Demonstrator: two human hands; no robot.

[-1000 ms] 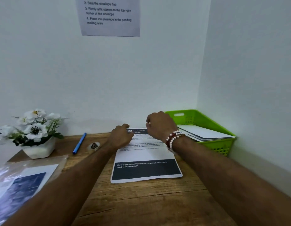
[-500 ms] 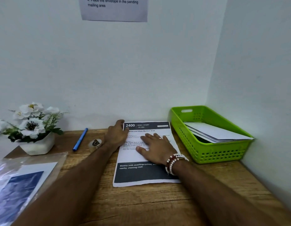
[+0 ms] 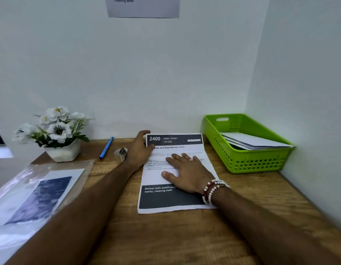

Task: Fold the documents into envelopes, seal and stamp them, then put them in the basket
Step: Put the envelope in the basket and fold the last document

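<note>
Lying in basket (image 3: 248, 163), envelopes (image 3: 252, 142), document (image 3: 171, 199) beside

Right hand (image 3: 187, 173) lowered flat onto the document (image 3: 173, 199); header uncovered.
A second ago the right hand was raised with curled fingers over the sheet's far edge, toward the desk's back edge; it now lies palm down on the sheet's middle, fingers straight and spread, thumb out to the left; left hand (image 3: 140, 150) has drawn off the header to the sheet's far left corner, fingers curled over that corner, thumb on the dark band; the figure 2400 and the full header now read clear; wall notice (image 3: 144, 8) sits higher in view, only its last line showing.
</note>
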